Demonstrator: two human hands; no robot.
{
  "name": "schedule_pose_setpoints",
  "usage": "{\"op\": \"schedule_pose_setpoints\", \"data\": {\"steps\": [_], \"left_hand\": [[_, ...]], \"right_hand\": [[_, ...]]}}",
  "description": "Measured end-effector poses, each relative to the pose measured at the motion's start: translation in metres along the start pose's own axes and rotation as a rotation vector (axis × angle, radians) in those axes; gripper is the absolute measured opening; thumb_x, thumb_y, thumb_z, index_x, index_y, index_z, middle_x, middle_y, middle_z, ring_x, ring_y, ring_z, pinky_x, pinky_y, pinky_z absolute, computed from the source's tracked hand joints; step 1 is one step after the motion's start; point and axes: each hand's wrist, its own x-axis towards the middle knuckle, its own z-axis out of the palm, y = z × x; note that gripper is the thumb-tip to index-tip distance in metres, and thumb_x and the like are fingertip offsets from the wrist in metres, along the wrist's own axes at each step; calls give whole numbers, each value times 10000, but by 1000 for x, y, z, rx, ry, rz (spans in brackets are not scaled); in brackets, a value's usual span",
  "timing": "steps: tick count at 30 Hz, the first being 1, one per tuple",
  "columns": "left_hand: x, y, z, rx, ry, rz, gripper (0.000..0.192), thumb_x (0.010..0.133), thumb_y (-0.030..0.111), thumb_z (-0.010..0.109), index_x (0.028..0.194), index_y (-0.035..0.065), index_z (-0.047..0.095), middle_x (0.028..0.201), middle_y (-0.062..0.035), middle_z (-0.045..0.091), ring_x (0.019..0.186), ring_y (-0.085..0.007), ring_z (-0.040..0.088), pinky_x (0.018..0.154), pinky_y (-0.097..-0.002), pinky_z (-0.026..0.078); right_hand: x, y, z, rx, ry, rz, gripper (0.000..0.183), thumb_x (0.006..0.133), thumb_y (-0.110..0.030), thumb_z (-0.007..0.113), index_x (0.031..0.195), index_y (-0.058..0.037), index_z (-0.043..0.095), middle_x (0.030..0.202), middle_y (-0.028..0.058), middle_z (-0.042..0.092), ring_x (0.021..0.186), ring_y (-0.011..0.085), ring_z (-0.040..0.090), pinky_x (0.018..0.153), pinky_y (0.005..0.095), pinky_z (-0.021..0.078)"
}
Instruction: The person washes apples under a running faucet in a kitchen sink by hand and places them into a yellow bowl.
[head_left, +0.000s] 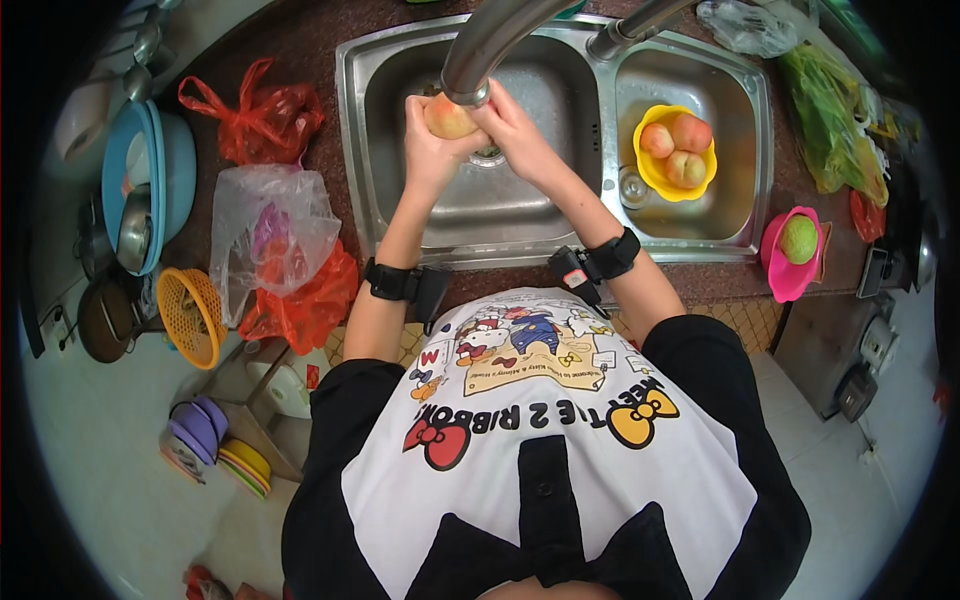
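Over the larger left basin of the stainless steel sink (517, 217), both hands are at one pale yellow and pink peach (448, 120). My left hand (435, 154) wraps around its left and lower side, the thumb across the front. My right hand (517, 131) presses on the peach's right side, its fingers partly hidden by the faucet spout (480, 52) just above. I cannot tell whether water is running. Below the hands, the drain (487, 154) is partly visible. In the right basin, a yellow scalloped bowl (660, 185) holds three peaches (686, 169).
Right of the sink stands a pink bowl (776, 259) with a green round fruit (799, 240). Green plastic bags (832, 120) lie behind it. On the left are red bags (266, 120), a clear bag (274, 217), an orange basket (187, 315) and blue basins (176, 180).
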Motion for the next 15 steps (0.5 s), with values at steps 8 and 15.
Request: {"op": "schedule_pose_setpoints", "data": {"steps": [8,15], "left_hand": [[-12,29,11,673,-32,239,628,490,255,819,925,33,424,944,-89,478,904,-191,503,698,-356,444],[1,-5,-3,-125,-63,39,651,562,138,803,1079,49,416,1050,-74,476,978,-157,497,800,-302,448]], "right_hand": [[17,16,-7,260,269,298,282,850,-216,496,1074,-45,479,959,67,525,757,137,512,667,269,427],[-2,-5,-2,300,54,107,416,848,-192,533,1228,-80,407,1091,58,503,945,141,502,795,258,416]]}}
